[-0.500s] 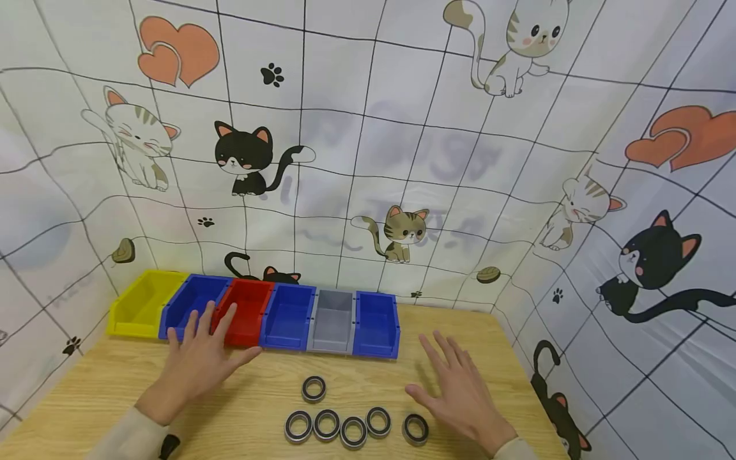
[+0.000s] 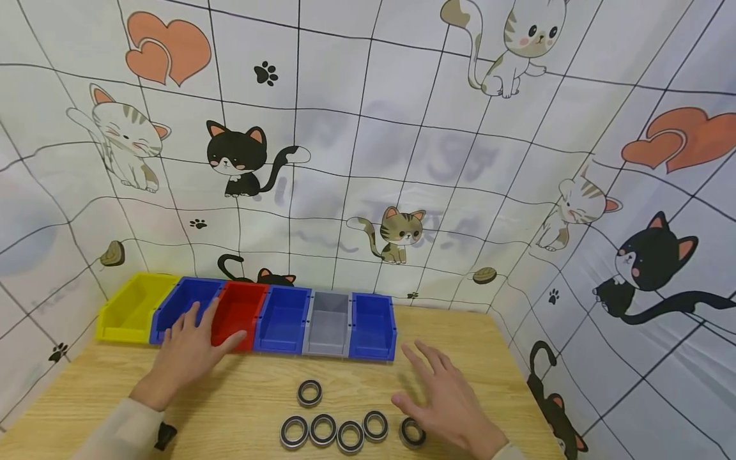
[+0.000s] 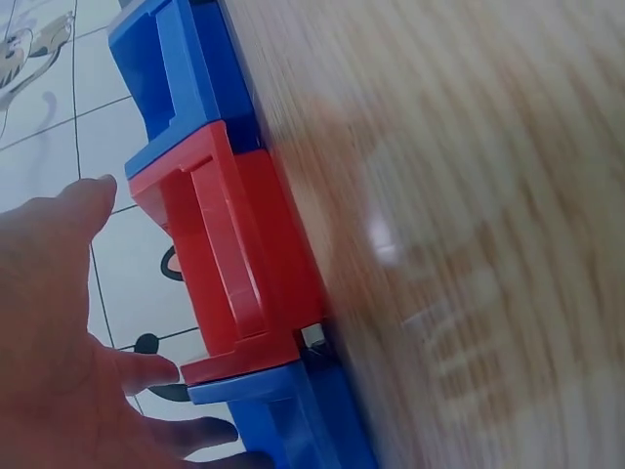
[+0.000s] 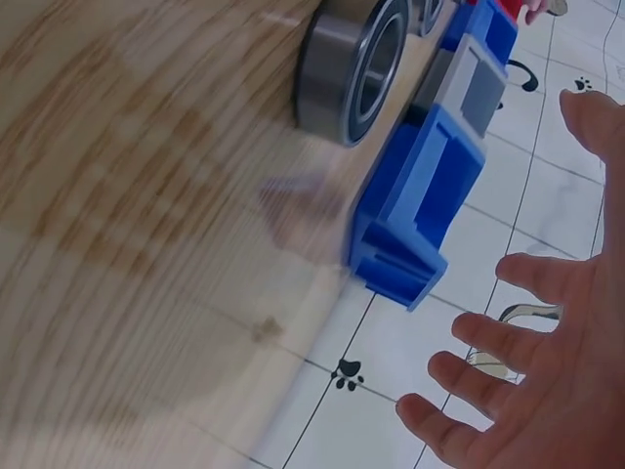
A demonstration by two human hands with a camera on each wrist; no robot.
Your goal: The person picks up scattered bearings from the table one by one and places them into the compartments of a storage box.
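My left hand (image 2: 186, 358) hovers with spread fingers in front of the red bin (image 2: 240, 317) and the blue bin beside it, holding nothing. In the left wrist view its fingers (image 3: 186, 435) reach toward those bins. My right hand (image 2: 448, 399), fingers apart and nothing held, is over the table at the right. Below its thumb lies a ring-shaped ball bearing (image 2: 413, 433), partly overlapped by the hand. Several more bearings (image 2: 323, 430) lie flat in a loose row to its left. One bearing (image 2: 310, 393) sits behind that row, nearer the bins.
A row of bins stands along the back: yellow (image 2: 135, 310), blue, red, blue, grey (image 2: 329, 324) and blue (image 2: 372, 327). The wooden table (image 2: 241, 402) meets a cat-patterned curtain (image 2: 339, 160) behind and at both sides. A small black object (image 2: 165, 436) lies by the left sleeve.
Both hands have shifted slightly left, and the right hand now overlaps the rightmost bearing. The head view has turned a little. The bins and bearings keep their arrangement.
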